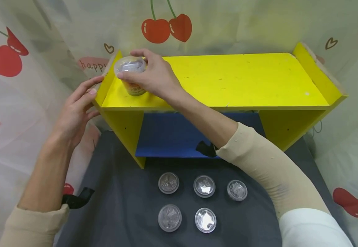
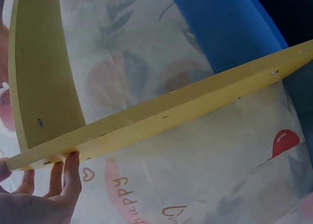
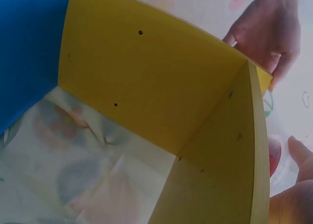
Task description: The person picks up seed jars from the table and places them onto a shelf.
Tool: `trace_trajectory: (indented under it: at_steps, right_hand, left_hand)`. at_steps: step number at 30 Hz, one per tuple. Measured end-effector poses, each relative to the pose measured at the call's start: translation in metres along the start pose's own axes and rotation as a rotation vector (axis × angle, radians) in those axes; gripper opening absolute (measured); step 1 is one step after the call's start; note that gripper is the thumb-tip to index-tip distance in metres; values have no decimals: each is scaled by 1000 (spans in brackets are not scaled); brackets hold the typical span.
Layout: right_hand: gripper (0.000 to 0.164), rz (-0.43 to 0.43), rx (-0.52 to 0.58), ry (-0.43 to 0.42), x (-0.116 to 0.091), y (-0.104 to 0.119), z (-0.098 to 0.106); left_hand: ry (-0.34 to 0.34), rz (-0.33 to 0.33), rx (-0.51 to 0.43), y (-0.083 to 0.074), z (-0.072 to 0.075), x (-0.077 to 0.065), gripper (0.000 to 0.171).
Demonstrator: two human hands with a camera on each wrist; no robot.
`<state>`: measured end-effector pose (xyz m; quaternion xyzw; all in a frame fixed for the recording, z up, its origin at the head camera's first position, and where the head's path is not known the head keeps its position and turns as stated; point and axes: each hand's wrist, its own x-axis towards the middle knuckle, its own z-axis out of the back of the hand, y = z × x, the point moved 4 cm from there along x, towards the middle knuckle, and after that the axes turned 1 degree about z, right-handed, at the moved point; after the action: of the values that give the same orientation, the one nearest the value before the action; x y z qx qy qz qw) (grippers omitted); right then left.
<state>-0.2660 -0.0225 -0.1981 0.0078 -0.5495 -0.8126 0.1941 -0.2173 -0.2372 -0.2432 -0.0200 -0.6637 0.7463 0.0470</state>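
Observation:
In the head view, my right hand point(image 1: 158, 73) grips a clear plastic tub point(image 1: 132, 88) with a transparent lid and an orange-printed side. Thumb and fingers go round its upper part, above the left end of the yellow shelf top point(image 1: 228, 79). Whether the tub's base touches the board is not clear. My left hand point(image 1: 77, 111) touches the outer side of the shelf's left panel near its upper front corner. Its fingertips point(image 2: 72, 160) press on that panel in the left wrist view. Only part of the right hand point(image 3: 293, 199) shows in the right wrist view.
Below the top sits a blue board point(image 1: 166, 137) between yellow side panels. Several lidded tubs, one of them a round tub point(image 1: 170, 218), stand in two rows on the dark cloth point(image 1: 114, 206) before the shelf. Cherry-printed curtain point(image 1: 243, 27) hangs behind and at both sides.

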Motion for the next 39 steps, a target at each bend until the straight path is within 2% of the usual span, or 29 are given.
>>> trace_trajectory:
  at_steps: [6,14,19,23,28,39]
  right_hand:
    - [73,8,-18,8,-1,0,-1]
    - [86,9,-71,33,-3,0,0]
    - [88,-7,-42,51,-6,-3,5]
    - [87,-21,-34,64,-12,-6,13]
    - [78,-18,3,32,-24,-11,25]
    - [69,56,71,-6,-51,-14,49]
  left_hand:
    - [4,-1,-14,0,1,0,46]
    - [7,-5,-24,1,2,0,46]
    - [3,4,-29,1,2,1,47]
    - [2,4,-35,2,1,2,47]
    - [6,-6,-34,1,1,2,46]
    - [10,11,-25,2,2,3,45]
